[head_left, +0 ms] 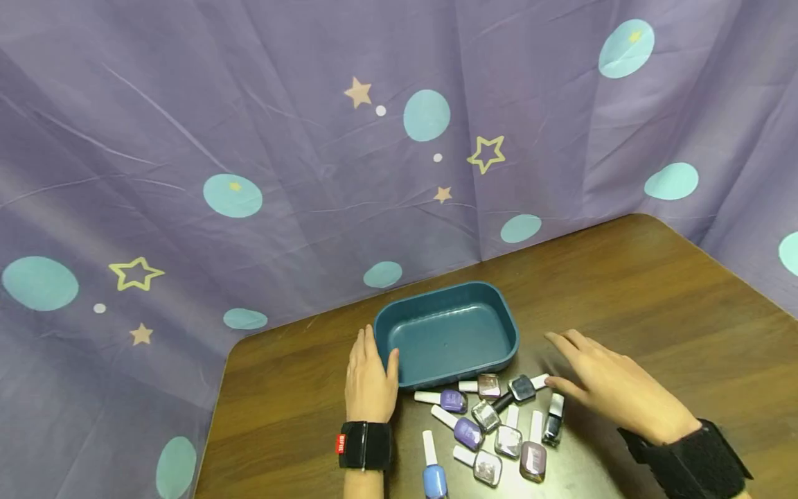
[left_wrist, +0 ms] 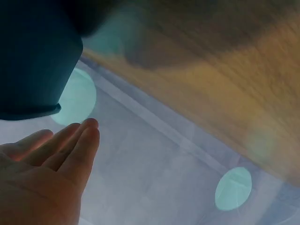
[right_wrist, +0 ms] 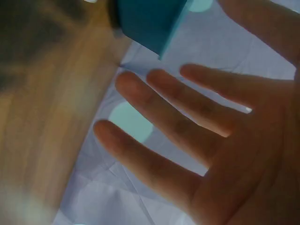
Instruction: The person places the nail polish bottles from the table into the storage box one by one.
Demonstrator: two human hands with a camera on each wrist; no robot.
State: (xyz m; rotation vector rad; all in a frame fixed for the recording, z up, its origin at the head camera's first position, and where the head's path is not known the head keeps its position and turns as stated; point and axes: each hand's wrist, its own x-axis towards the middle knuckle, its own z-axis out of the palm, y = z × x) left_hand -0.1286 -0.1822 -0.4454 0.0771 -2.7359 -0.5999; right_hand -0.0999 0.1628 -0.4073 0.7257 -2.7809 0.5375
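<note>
A teal rectangular tray point(head_left: 446, 339) lies on the table with nothing inside. My left hand point(head_left: 371, 378) is at its left side, fingers extended along the outer wall and thumb by the near left corner; in the left wrist view the fingers point(left_wrist: 86, 145) are straight. My right hand point(head_left: 614, 384) hovers right of the tray, fingers spread and holding nothing. Its thumb is close to the white cap of a dark nail polish bottle point(head_left: 522, 388); whether they touch I cannot tell. Several more nail polish bottles lie before the tray, including purple point(head_left: 467, 433), silver glitter point(head_left: 487, 468) and blue point(head_left: 434, 480).
A mauve nail polish bottle point(head_left: 533, 461) and a black one point(head_left: 552, 424) lie at the right of the group. Beyond the wooden table point(head_left: 623, 291) hangs a purple curtain point(head_left: 312, 138) with stars and pale teal spots. Both wrists wear black bands.
</note>
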